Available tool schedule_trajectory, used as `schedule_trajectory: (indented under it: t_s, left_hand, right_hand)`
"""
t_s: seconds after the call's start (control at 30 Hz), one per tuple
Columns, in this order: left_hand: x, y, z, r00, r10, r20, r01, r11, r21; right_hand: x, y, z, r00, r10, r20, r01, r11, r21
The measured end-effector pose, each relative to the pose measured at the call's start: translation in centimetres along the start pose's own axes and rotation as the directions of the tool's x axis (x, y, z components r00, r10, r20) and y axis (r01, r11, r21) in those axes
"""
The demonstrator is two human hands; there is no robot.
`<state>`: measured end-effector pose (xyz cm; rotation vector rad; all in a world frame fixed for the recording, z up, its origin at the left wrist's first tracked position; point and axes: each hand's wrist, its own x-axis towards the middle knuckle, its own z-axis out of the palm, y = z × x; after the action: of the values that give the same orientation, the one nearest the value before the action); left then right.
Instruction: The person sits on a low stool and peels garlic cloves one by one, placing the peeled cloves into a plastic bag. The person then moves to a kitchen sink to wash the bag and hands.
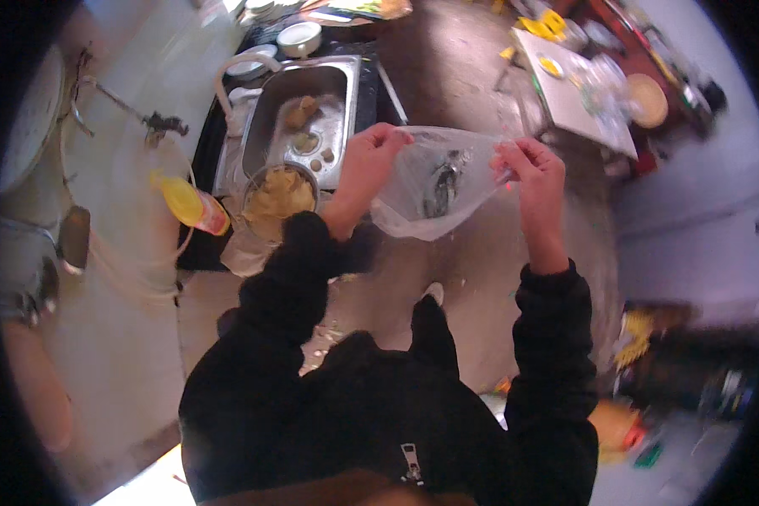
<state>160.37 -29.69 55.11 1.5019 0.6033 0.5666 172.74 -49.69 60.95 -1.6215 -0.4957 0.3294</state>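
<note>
A translucent plastic bag (396, 198) hangs stretched between my two hands, its mouth spread wide. Something dark shows in the middle of the bag, too unclear to name. My left hand (369, 169) pinches the bag's left edge beside the sink. On the other side, my right hand (531, 173) grips the right edge between thumb and fingers. Just left of my left forearm stands a bowl (280, 201) heaped with pale yellowish pieces.
The steel sink (352, 80) holds several brownish lumps. A yellow bottle with a red end (196, 205) stands left of the bowl. White bowls (299, 38) sit behind the sink. At the far right, a table (557, 101) carries plastic bags and a round board (647, 100).
</note>
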Motion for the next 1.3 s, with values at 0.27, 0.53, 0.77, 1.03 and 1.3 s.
schedule_trajectory:
  t_s: [0.27, 0.53, 0.77, 1.03, 1.3]
  left_hand:
    - [11.7, 4.7, -2.1, 0.83, 0.157, -0.535, -0.164, 0.986, 0.035]
    - [17.9, 3.4, -11.1, 0.788, 0.071, -0.612, -0.061, 0.997, 0.037]
    - [18.3, -2.5, -15.3, 0.472, 0.047, -0.88, 0.079, 0.992, 0.096]
    - [18.8, -8.8, -18.6, 0.361, -0.04, -0.932, 0.471, 0.87, 0.146]
    - [21.3, -15.0, -17.5, 0.101, -0.007, -0.995, 0.733, 0.677, 0.069]
  right_hand:
    - [21.1, -4.2, 11.4, 0.911, -0.216, 0.351, 0.202, 0.976, 0.077]
    - [32.6, -3.3, 24.3, 0.672, -0.276, 0.687, 0.232, 0.96, 0.159]
    - [35.1, 3.2, 36.8, 0.57, -0.137, 0.81, 0.207, 0.978, 0.02]
    - [35.9, 10.8, 44.1, 0.223, -0.114, 0.968, 0.242, 0.968, 0.058]
    - [39.5, 21.8, 45.2, -0.142, 0.181, 0.973, 0.254, 0.957, -0.141]
